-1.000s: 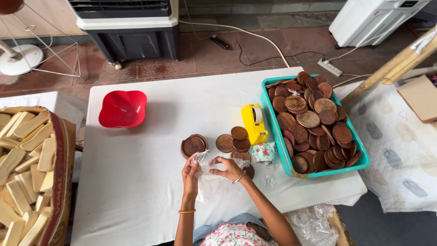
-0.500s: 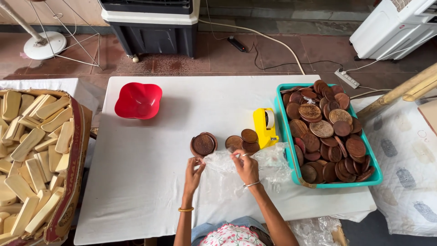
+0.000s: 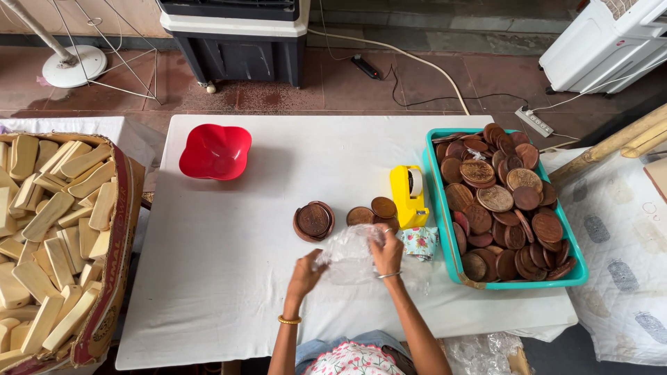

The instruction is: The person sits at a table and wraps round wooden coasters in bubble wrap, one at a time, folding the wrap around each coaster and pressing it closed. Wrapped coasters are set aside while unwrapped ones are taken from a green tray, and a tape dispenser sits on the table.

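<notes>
Both hands grip a clear plastic bag (image 3: pixel 349 253) above the white desk (image 3: pixel 229 278): left hand (image 3: pixel 306 269) pinching one edge, right hand (image 3: pixel 388 253) closed on the other. Keeping the mouth stretched wide, near the brown wooden discs (image 3: pixel 314 220), should help.

Home craft workshop: teal tray (image 3: pixel 445 229) of wooden discs, crate (image 3: pixel 111 292) of blocks.

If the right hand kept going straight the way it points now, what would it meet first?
Probably the small brown discs just beyond the clear plastic bag that the right hand holds; height above the table is unclear.
</notes>
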